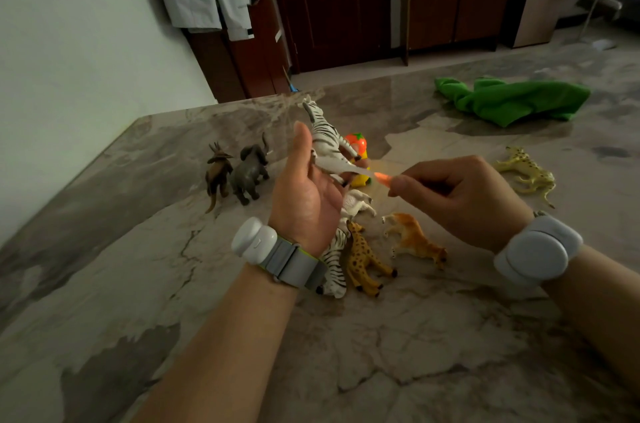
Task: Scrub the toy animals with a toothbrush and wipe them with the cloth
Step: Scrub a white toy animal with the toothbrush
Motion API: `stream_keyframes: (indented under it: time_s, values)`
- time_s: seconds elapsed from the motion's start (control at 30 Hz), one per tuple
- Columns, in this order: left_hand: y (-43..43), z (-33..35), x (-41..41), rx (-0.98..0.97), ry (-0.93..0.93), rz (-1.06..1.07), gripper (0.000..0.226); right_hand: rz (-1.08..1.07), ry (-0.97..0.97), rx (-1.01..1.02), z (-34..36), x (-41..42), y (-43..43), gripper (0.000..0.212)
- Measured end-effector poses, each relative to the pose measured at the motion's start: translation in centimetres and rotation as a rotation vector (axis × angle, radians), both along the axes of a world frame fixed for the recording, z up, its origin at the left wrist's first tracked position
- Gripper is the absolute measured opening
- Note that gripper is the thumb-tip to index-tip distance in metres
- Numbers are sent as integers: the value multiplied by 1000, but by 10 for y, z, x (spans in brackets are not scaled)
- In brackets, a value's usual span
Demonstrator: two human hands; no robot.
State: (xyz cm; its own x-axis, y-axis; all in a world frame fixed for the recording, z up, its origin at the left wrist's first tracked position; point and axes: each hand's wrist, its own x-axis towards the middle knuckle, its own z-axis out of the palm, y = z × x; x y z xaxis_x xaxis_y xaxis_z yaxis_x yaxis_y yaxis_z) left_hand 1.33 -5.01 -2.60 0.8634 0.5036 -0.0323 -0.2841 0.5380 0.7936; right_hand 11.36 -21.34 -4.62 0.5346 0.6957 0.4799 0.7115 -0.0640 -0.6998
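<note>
Table (pixel 450 353) is big and gray like stone, and it is under everything. My cloth (pixel 512 100) is green and lies bunched up far off on the right, well apart from my hands. My left hand (pixel 308 194) is up over the table with its palm to me. Its fingers curl round the zebra (pixel 325 135), which points up with its head at the top. My right hand (pixel 460 195) pinches the toothbrush (pixel 346 169) by its orange end, and the pale end is at the zebra's legs. An elephant (pixel 251 169) and a brown horned toy (pixel 218 173) stand side by side on the left. A giraffe (pixel 363 256), a second zebra (pixel 336 259) and an orange animal (pixel 415 239) lie below my hands. A spotted cat (pixel 526 169) lies on its side at the right.
</note>
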Motion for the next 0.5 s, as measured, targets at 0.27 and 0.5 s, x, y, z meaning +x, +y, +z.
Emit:
stream_keyframes:
  time_s: [0.27,0.5]
  values:
    - [-2,3,-1,23,-16,-9,57,-44,-29,35,1,3,-4,31]
    - [3,3,-3,11,-2,-4,62,6,1,-11,0,2,-4,25]
